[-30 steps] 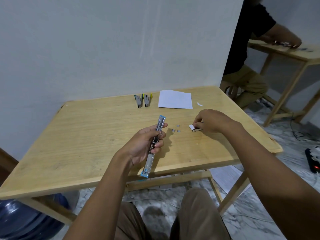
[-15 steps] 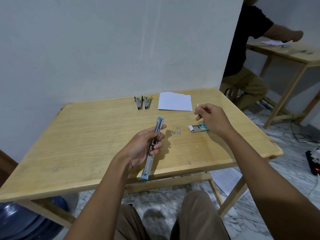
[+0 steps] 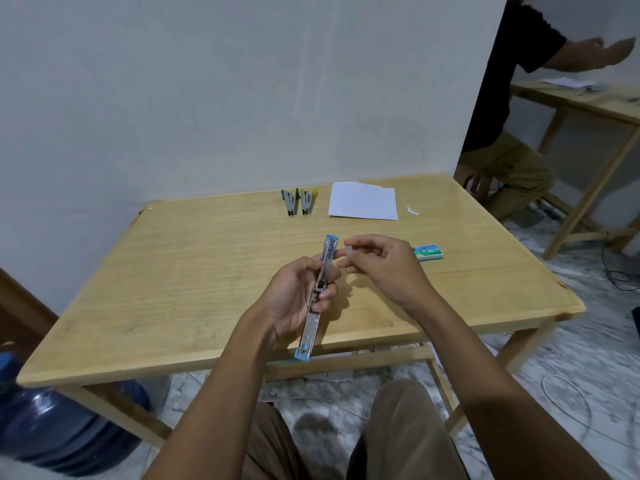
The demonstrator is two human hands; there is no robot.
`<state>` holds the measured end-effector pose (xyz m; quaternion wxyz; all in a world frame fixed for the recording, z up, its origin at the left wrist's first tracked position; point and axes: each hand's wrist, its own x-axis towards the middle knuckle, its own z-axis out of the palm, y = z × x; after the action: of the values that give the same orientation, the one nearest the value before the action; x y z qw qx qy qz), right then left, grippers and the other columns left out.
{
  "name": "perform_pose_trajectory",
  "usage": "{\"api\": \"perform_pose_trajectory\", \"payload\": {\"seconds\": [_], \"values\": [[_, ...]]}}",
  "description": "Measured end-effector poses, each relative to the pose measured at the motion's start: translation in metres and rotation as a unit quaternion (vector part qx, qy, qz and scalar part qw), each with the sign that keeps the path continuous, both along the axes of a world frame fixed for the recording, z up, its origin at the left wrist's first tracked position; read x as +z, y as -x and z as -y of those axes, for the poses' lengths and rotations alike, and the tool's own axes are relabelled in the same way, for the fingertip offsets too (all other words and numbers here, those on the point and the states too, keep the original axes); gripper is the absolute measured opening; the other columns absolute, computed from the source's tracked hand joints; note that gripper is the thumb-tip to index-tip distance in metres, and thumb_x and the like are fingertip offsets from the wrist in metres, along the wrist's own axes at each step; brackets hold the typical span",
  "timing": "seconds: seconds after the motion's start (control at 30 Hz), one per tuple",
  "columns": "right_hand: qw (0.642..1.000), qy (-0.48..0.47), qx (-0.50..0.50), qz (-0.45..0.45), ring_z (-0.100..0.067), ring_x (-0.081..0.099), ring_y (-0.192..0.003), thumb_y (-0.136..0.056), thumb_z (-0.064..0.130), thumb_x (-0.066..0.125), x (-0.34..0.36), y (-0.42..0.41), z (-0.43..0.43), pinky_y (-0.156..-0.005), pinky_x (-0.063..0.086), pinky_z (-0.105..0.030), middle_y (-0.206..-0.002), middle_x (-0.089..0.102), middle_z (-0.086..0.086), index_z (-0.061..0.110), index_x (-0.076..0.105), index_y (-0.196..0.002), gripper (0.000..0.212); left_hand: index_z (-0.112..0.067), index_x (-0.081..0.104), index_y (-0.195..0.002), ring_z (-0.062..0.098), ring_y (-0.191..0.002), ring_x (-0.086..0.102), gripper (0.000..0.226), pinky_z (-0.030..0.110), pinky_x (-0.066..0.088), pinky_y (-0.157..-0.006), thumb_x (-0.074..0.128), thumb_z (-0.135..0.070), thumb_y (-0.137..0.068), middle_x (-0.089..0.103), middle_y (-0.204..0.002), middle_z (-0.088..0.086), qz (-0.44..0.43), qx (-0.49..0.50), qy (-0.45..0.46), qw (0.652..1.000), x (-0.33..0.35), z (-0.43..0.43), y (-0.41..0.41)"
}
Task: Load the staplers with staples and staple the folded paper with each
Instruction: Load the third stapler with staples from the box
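While open, stapler (image 3: 328,251) (blue) beside staples (image 3: 348,251)

A water jug (image 3: 52,434) stands on the floor (image 3: 588,393) under the desk's (image 3: 173,289) near left corner. Past its far right corner, a person (image 3: 512,98) reaches over a second table (image 3: 588,105), with cables (image 3: 620,275) nearby.

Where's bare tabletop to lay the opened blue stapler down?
Bare: the table's left half, between the left hand gripping the blue stapler and the left edge; the front right corner, nearer than the staple box. Crowded: far edge (two small staplers, folded paper); centre, where the right hand pinches staples.
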<state>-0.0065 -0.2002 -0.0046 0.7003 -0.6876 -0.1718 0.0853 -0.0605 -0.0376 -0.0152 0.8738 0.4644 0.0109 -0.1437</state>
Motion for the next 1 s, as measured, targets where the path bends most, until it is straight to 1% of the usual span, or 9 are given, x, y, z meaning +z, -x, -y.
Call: {"api": "perform_pose_trajectory", "payload": {"seconds": [0.1, 0.17, 0.27, 0.37, 0.43, 0.53, 0.6, 0.73, 1.0], "values": [[1.0, -0.011, 0.012, 0.007, -0.017, 0.075, -0.083, -0.091, 0.007, 0.069, -0.001, 0.0091, -0.0067, -0.08, 0.058, -0.025, -0.09, 0.076, -0.008, 0.017, 0.07, -0.105, 0.018, -0.01, 0.054, -0.115, 0.011, -0.051, 0.039, 0.033, 0.021, 0.026, -0.042, 0.027, -0.014, -0.096, 0.047, -0.072, 0.002, 0.0, 0.0, -0.01, 1.0, -0.0028, -0.0025, 0.0008], [1.0, -0.016, 0.011, 0.011, -0.017, 0.075, -0.084, -0.09, 0.008, 0.07, -0.0011, 0.0104, -0.0076, -0.081, 0.059, -0.027, -0.095, 0.073, -0.007, 0.022, 0.068, -0.11, 0.025, -0.009, 0.055, -0.119, 0.011, -0.05, 0.039, 0.036, 0.02, 0.026, -0.041, 0.027, -0.013, -0.096, 0.047, -0.073, 0.003, -0.005, 0.005, -0.009, 1.0, -0.004, -0.0044, 0.0018], [0.999, 0.013, -0.006, 0.034, -0.017, 0.072, -0.088, -0.087, 0.012, 0.075, -0.0022, 0.0097, -0.0086, -0.083, 0.057, -0.029, -0.093, 0.074, -0.004, 0.028, 0.07, -0.102, 0.023, -0.009, 0.051, -0.117, 0.011, -0.049, 0.039, 0.032, 0.02, 0.026, -0.041, 0.026, -0.013, -0.097, 0.047, -0.074, 0.003, -0.01, 0.008, -0.008, 1.0, -0.004, -0.0061, 0.0023], [0.999, 0.014, -0.008, 0.036, -0.007, 0.07, -0.087, -0.084, 0.009, 0.076, -0.0044, 0.0108, -0.0117, -0.081, 0.054, -0.021, -0.09, 0.076, 0.002, 0.022, 0.074, -0.092, 0.015, -0.009, 0.047, -0.111, 0.011, -0.051, 0.039, 0.025, 0.02, 0.027, -0.042, 0.026, -0.013, -0.098, 0.048, -0.073, 0.003, -0.003, 0.007, -0.015, 1.0, -0.0037, -0.0067, 0.0026], [0.999, 0.016, 0.0, 0.032, -0.003, 0.07, -0.085, -0.085, 0.006, 0.075, -0.0051, 0.0119, -0.0127, -0.081, 0.053, -0.02, -0.09, 0.077, 0.004, 0.018, 0.076, -0.092, 0.014, -0.009, 0.046, -0.112, 0.011, -0.051, 0.039, 0.025, 0.02, 0.028, -0.041, 0.026, -0.013, -0.098, 0.047, -0.073, 0.003, -0.002, 0.007, -0.019, 1.0, -0.0039, -0.0075, 0.0027], [0.999, 0.027, 0.024, 0.033, -0.002, 0.071, -0.079, -0.085, 0.001, 0.073, -0.0031, 0.0131, -0.0116, -0.076, 0.054, -0.016, -0.087, 0.076, 0.005, 0.017, 0.074, -0.095, 0.019, -0.01, 0.047, -0.111, 0.011, -0.051, 0.039, 0.026, 0.02, 0.028, -0.041, 0.025, -0.012, -0.097, 0.047, -0.073, 0.002, -0.002, 0.008, -0.025, 1.0, -0.0041, -0.0083, 0.0033], [0.998, 0.037, 0.04, 0.041, -0.001, 0.071, -0.077, -0.085, -0.001, 0.073, -0.0012, 0.0121, -0.0104, -0.077, 0.055, -0.016, -0.088, 0.075, 0.004, 0.02, 0.073, -0.095, 0.024, -0.01, 0.047, -0.109, 0.011, -0.051, 0.038, 0.025, 0.02, 0.027, -0.041, 0.025, -0.012, -0.097, 0.047, -0.072, 0.002, -0.001, 0.01, -0.031, 0.999, -0.0036, -0.0077, 0.0034], [0.991, 0.083, 0.044, 0.093, -0.001, 0.07, -0.086, -0.084, 0.005, 0.076, 0.0003, 0.0069, -0.0097, -0.082, 0.052, -0.016, -0.095, 0.075, 0.002, 0.03, 0.073, -0.096, 0.028, -0.01, 0.048, -0.105, 0.011, -0.051, 0.038, 0.024, 0.02, 0.028, -0.041, 0.025, -0.011, -0.096, 0.046, -0.073, 0.002, 0.003, 0.01, -0.036, 0.999, -0.0029, -0.0068, 0.0035], [0.978, 0.15, 0.028, 0.144, 0.002, 0.07, -0.087, -0.086, 0.02, 0.076, -0.0001, 0.0045, -0.0097, -0.081, 0.053, -0.016, -0.091, 0.076, 0.012, 0.025, 0.077, -0.102, 0.017, -0.011, 0.049, -0.106, 0.011, -0.053, 0.038, 0.024, 0.02, 0.03, -0.042, 0.027, -0.017, -0.099, 0.046, -0.074, 0.002, -0.005, 0.019, -0.021, 1.0, -0.008, -0.0049, 0.0021]]}}
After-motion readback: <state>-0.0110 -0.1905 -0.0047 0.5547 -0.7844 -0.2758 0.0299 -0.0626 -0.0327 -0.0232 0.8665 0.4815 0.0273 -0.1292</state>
